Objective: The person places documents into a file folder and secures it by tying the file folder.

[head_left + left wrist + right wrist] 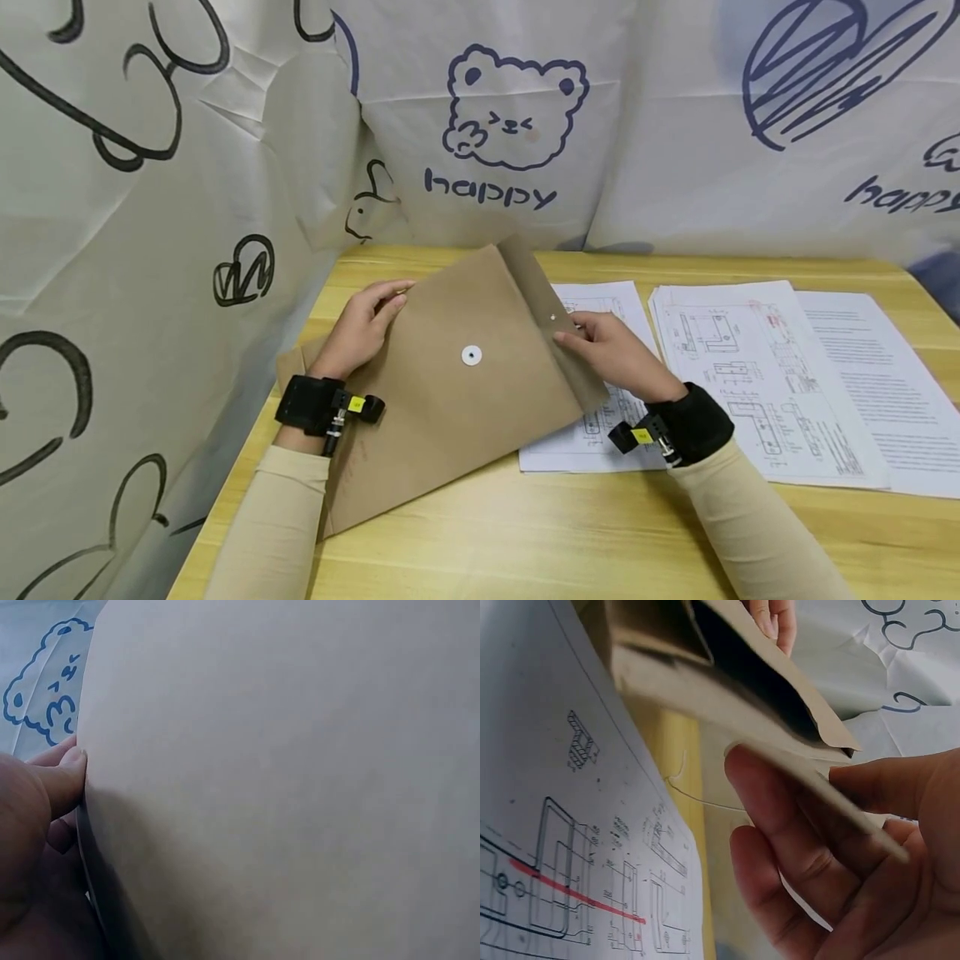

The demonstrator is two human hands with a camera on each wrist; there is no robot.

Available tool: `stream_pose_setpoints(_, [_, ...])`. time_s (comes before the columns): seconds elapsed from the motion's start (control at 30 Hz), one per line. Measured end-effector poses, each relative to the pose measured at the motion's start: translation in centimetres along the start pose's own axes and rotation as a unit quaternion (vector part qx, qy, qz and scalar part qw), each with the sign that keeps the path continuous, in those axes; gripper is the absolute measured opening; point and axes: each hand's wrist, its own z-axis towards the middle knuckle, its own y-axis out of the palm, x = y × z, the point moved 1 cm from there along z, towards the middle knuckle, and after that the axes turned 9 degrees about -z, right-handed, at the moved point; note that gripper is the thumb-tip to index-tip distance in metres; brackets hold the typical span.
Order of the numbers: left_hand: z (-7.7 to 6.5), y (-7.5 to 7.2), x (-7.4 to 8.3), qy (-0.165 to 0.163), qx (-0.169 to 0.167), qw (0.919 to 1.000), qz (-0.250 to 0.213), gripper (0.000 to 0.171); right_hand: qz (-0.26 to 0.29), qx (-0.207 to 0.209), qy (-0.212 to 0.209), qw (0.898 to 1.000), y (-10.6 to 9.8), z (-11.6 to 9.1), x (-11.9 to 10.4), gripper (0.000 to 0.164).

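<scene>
A brown kraft-paper document envelope [442,400] is tilted up over the table, a white round button [471,355] on its face. My left hand [363,325] pinches its upper left edge between thumb and fingers; the left wrist view shows the thumb on that edge. Along the right side, my right hand [618,350] holds the envelope's flap [551,312], thumb on one face and fingers behind. In the right wrist view the envelope's mouth [757,675] gapes dark beside the flap, and a thin white string [712,804] hangs near the fingers.
Printed sheets with technical drawings [757,383] lie on the wooden table [480,550] to the right, beside a page of text [892,375]. Another drawing sheet [600,292] lies partly under the envelope and right hand. White cloth with doodles [510,108] hangs behind and left.
</scene>
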Motion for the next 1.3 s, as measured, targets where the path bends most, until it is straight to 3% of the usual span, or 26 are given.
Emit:
stream_pose_setpoints(0.47, [0.2, 0.7, 0.3, 0.018, -0.016, 0.9995, 0.02, 0.038, -0.015, -0.017, -0.026, 0.999, 0.6, -1.0, 0.7, 0.021])
stream_pose_setpoints(0.77, [0.6, 1.7, 0.8, 0.027, -0.013, 0.9977, 0.061, 0.038, -0.065, 0.008, -0.039, 0.997, 0.8, -1.9, 0.5, 0.017])
stream_pose_setpoints(0.97, [0.4, 2.0, 1.2, 0.029, -0.01, 0.9976, 0.062, 0.038, -0.053, 0.033, -0.035, 0.997, 1.0, -2.5, 0.6, 0.009])
stream_pose_setpoints(1.17, [0.2, 2.3, 1.7, 0.027, -0.006, 0.9987, 0.044, 0.039, -0.036, 0.05, -0.032, 0.998, 1.0, -2.7, 0.6, 0.016])
stream_pose_setpoints(1.3, [0.3, 2.7, 2.2, 0.058, 0.007, 0.9978, 0.03, 0.036, -0.041, 0.051, -0.037, 0.997, 1.0, -2.8, 0.3, 0.012])
